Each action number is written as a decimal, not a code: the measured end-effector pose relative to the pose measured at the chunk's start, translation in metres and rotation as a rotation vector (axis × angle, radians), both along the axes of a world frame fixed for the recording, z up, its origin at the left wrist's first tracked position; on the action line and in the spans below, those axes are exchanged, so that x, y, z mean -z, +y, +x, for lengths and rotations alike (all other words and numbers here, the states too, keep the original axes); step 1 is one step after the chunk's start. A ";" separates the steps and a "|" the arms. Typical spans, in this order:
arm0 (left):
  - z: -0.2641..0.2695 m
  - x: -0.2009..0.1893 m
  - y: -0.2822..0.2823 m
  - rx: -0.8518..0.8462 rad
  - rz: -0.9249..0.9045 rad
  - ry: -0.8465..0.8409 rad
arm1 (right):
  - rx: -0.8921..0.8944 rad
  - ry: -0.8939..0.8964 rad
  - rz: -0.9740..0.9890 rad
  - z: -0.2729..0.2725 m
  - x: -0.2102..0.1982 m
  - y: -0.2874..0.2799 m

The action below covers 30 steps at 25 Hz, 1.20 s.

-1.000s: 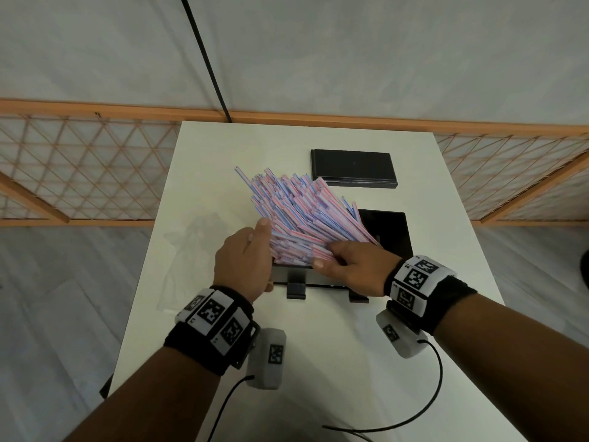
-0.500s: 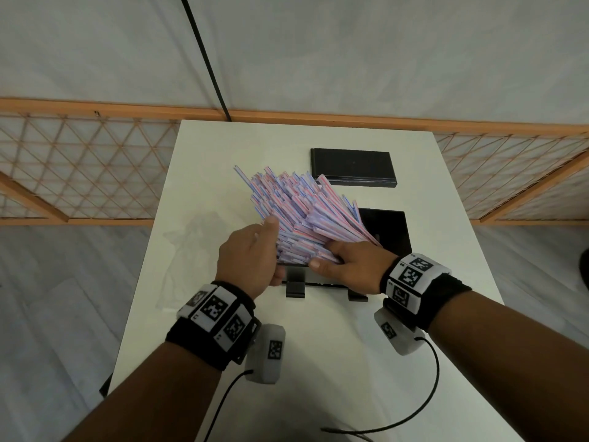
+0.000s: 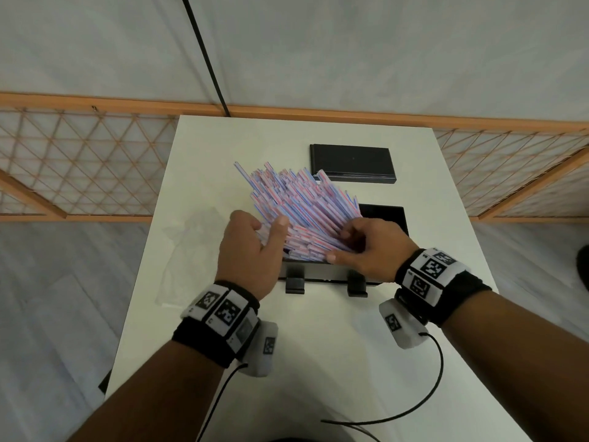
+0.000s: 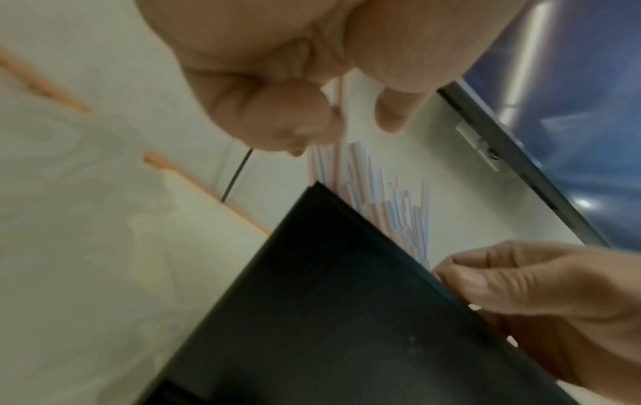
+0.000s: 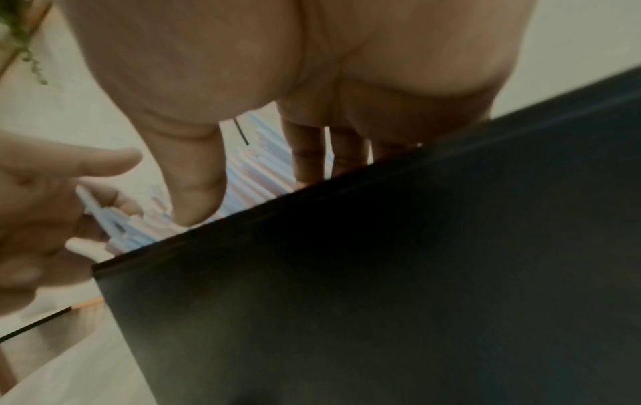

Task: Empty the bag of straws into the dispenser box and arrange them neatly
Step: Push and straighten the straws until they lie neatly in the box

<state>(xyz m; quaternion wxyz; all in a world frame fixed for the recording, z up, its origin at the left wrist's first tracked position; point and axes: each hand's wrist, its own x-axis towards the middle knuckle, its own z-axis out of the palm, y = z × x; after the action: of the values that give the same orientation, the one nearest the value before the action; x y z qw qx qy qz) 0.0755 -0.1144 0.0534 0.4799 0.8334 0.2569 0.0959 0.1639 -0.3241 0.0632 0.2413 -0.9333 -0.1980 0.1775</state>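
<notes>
Arranging step: the pink-and-blue striped paper straws (image 3: 302, 212) fan untidily from the black dispenser box (image 3: 328, 271) mid-table, left hand (image 3: 251, 250) and right hand (image 3: 369, 247) fingers curled around the bundle, which next needs levelling.

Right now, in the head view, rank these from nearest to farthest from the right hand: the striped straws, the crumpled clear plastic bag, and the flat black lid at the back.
1. Striped straws: touching the right hand.
2. Flat black lid: behind, at the table's back.
3. Crumpled clear plastic bag: far left, past the left hand.
</notes>
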 end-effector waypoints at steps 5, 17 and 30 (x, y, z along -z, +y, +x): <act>0.003 0.003 0.002 0.055 -0.217 0.158 | -0.032 0.078 -0.106 -0.003 0.002 -0.011; 0.004 0.003 -0.003 -0.001 -0.240 0.145 | -0.224 0.167 -0.261 -0.007 0.007 0.021; 0.007 0.001 -0.012 -0.056 -0.385 -0.085 | -0.304 0.347 -0.393 -0.001 -0.018 0.047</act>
<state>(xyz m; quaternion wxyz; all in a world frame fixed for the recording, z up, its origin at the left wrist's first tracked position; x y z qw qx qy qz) 0.0825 -0.1262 0.0521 0.6378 0.7141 0.2731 0.0932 0.1633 -0.2775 0.0808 0.0568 -0.8774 -0.2532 0.4035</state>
